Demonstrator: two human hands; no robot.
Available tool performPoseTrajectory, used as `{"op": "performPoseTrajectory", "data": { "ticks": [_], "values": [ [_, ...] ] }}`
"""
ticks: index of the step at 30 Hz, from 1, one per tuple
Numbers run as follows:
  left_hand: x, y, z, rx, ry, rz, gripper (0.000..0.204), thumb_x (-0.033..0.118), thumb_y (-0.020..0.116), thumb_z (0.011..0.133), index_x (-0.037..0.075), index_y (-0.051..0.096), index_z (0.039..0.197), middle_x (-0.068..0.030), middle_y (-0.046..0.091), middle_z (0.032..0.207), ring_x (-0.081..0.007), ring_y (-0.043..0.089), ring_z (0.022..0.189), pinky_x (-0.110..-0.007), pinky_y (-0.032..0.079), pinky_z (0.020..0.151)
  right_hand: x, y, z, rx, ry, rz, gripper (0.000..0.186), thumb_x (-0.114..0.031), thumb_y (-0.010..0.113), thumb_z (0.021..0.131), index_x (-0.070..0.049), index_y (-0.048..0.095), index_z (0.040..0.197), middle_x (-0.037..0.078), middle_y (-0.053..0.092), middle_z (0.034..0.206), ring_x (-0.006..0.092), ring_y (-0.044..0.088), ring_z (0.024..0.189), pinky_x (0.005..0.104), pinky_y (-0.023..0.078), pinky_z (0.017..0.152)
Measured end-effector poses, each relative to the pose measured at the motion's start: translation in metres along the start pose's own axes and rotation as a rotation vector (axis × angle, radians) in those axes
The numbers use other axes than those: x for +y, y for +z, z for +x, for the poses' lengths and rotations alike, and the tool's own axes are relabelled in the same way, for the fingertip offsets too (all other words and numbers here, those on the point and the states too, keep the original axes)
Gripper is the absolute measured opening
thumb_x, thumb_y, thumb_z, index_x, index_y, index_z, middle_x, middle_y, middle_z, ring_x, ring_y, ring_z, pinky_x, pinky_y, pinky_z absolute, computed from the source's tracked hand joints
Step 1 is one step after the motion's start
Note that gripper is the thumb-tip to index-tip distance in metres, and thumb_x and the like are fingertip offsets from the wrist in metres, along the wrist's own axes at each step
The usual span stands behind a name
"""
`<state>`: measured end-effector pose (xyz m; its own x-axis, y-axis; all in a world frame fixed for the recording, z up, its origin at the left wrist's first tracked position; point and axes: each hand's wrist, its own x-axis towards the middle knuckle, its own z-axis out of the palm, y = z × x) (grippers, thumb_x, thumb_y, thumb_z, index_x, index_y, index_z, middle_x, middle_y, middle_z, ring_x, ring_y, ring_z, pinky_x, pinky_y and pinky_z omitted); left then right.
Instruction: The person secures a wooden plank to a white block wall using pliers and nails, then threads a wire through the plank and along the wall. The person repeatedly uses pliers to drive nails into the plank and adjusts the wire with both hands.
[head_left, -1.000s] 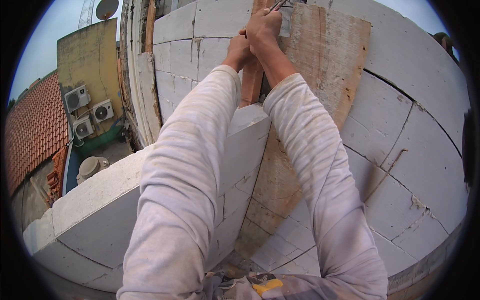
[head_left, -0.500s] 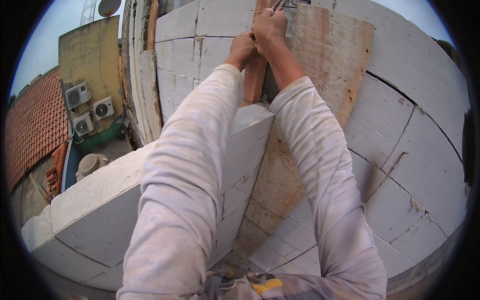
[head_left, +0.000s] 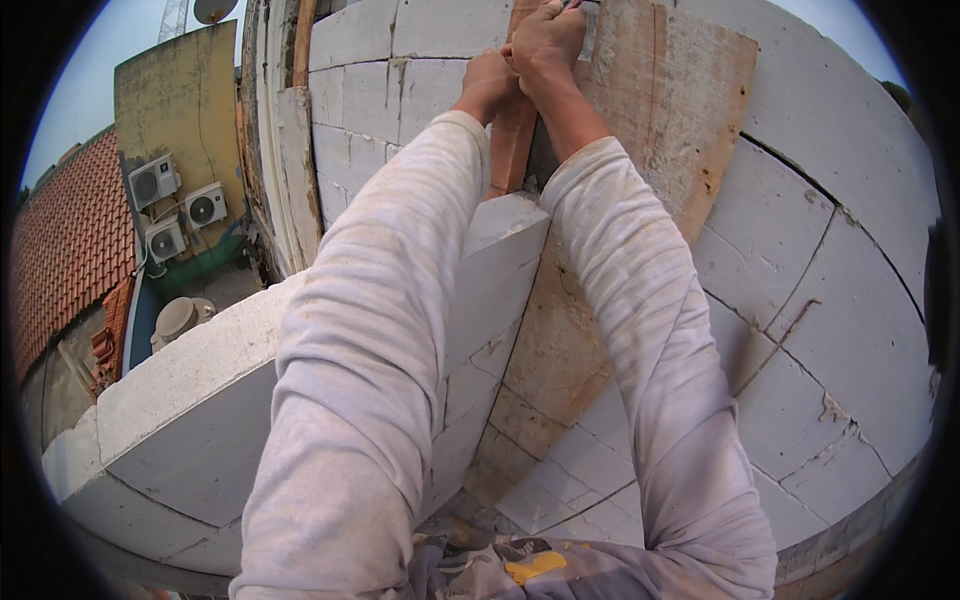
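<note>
Both my arms reach up to the top of the picture, beside a narrow reddish wooden post [head_left: 512,145] in the gap at the wall corner. My left hand [head_left: 488,82] is closed in a fist against the post; what its fingers hold, if anything, is hidden. Just to its right and touching it, my right hand [head_left: 550,48] is closed around a thin tool [head_left: 572,5], of which only a small end shows at the picture's upper edge. A wide, weathered wooden board [head_left: 665,110] stands against the block wall right of my right hand.
White block walls [head_left: 830,290] rise on the right and behind the post. A lower block wall [head_left: 205,370] runs toward the left. A bent rusty rod [head_left: 790,330] sticks out at right. Beyond lie air conditioner units [head_left: 153,182] and a tiled roof [head_left: 75,240].
The view has tilted slightly, so wall and hands sit a little higher. The thin metal tool in my right hand shows less now. Both hands stay closed beside the post.
</note>
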<state>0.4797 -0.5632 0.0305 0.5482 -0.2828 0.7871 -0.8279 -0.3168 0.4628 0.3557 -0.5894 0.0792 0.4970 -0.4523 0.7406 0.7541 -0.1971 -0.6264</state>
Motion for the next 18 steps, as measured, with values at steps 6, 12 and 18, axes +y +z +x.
{"op": "performPoseTrajectory", "data": {
  "ticks": [6,12,18],
  "values": [
    [-0.03,0.004,0.025,0.042,0.006,0.003,0.057,0.037,0.086,0.077,0.007,0.068,0.122,-0.0125,0.073,0.112,-0.0257,0.071,0.098,-0.037,0.056,0.081,-0.006,0.004,-0.002,-0.117,0.081,0.124,0.023,-0.021,0.04,0.109,-0.005,0.054,0.102,0.003,0.056,0.069,0.0168,0.052,0.05,0.0324,0.048,0.044],
    [-0.005,0.012,0.011,-0.039,-0.024,0.037,0.055,0.041,0.084,0.078,0.006,0.07,0.119,-0.0139,0.075,0.106,-0.0278,0.072,0.098,-0.038,0.055,0.082,0.006,-0.016,0.013,-0.169,0.124,0.167,0.023,-0.021,0.039,0.109,-0.006,0.054,0.099,0.002,0.055,0.067,0.0163,0.051,0.048,0.0316,0.046,0.043],
    [-0.025,0.0,0.017,0.028,0.036,0.003,0.054,0.04,0.08,0.08,0.0,0.07,0.114,-0.0238,0.072,0.114,-0.0398,0.068,0.109,-0.045,0.055,0.091,-0.025,-0.002,-0.018,-0.12,-0.063,-0.058,0.026,-0.023,0.039,0.109,-0.005,0.05,0.093,0.003,0.054,0.065,0.0159,0.052,0.047,0.0321,0.044,0.039]
  ]
}}
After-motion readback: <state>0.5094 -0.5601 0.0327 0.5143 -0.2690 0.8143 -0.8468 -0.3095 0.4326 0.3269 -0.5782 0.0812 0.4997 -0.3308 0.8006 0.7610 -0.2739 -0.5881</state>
